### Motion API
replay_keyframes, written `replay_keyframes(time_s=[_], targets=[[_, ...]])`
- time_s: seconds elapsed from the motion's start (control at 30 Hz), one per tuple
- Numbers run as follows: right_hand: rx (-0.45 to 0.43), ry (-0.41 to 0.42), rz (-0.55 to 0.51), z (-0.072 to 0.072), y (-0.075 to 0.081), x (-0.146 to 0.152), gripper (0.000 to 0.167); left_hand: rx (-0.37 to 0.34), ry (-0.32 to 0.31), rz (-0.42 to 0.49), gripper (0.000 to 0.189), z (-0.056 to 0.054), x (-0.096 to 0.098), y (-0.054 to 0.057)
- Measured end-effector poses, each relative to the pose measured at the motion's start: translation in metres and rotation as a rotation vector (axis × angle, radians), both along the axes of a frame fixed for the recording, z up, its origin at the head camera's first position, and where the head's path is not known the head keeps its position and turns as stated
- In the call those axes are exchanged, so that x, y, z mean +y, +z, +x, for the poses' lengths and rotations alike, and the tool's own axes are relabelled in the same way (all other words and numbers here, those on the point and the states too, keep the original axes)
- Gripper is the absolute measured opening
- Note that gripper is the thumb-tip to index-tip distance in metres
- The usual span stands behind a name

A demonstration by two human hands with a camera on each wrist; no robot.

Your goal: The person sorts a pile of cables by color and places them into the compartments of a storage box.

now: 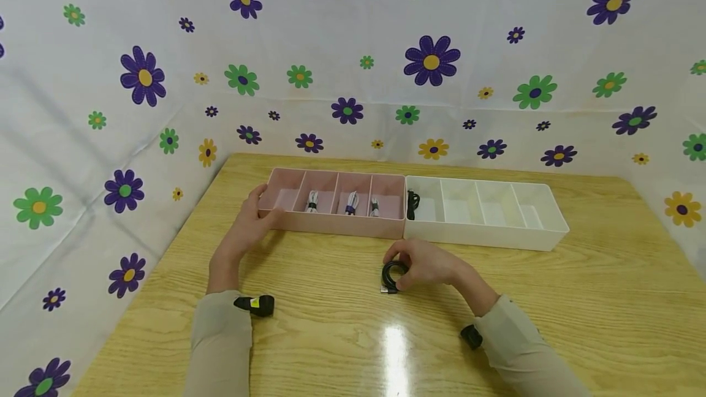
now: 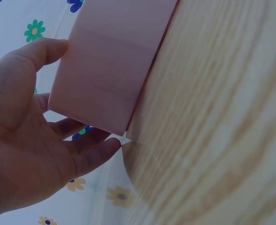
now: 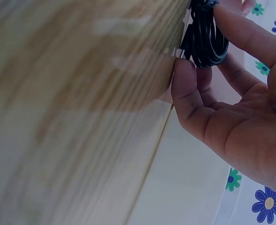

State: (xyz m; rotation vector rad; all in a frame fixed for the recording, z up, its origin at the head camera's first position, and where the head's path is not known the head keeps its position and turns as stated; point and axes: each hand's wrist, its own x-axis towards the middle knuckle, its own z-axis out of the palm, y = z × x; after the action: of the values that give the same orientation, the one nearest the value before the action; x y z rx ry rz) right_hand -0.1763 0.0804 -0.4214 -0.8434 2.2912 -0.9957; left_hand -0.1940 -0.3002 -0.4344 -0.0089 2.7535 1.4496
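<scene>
My right hand pinches a coiled black USB cable between thumb and fingers, just in front of the boxes. In the right wrist view the coil shows its metal plug beside a fingertip. My left hand holds the left end of a pink divided box, thumb on the front wall and fingers round the end wall. White bundled cables lie in several pink compartments; the leftmost one holds none. A white divided box stands end to end with the pink one, a black cable in its leftmost compartment.
Both boxes stand toward the back of a wooden table. A flower-patterned cloth hangs behind and at the sides. Black wrist cameras are strapped at both sleeves.
</scene>
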Motion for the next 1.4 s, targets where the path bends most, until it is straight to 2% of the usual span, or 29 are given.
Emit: replay_keyframes(time_s=[0.33,0.63,0.87,1.13,1.4], targets=[[-0.025,-0.023,-0.041,-0.001,-0.003,0.004,0.020,-0.003,0.009,0.006,0.079,0.004,0.001,-0.001],[-0.106,-0.080,-0.092,-0.001,-0.002,0.013,0.022,-0.013,0.007,-0.003,0.080,0.007,0.002,0.000],[-0.112,-0.101,-0.148,0.000,0.001,0.019,0.022,0.002,0.005,-0.001,0.079,0.003,0.002,-0.002],[-0.079,-0.118,-0.190,0.004,0.003,0.024,0.024,-0.003,0.002,-0.013,0.080,0.002,0.003,-0.002],[0.008,-0.142,-0.189,0.006,0.003,0.027,0.024,-0.023,0.017,-0.056,0.081,0.000,0.001,-0.002]])
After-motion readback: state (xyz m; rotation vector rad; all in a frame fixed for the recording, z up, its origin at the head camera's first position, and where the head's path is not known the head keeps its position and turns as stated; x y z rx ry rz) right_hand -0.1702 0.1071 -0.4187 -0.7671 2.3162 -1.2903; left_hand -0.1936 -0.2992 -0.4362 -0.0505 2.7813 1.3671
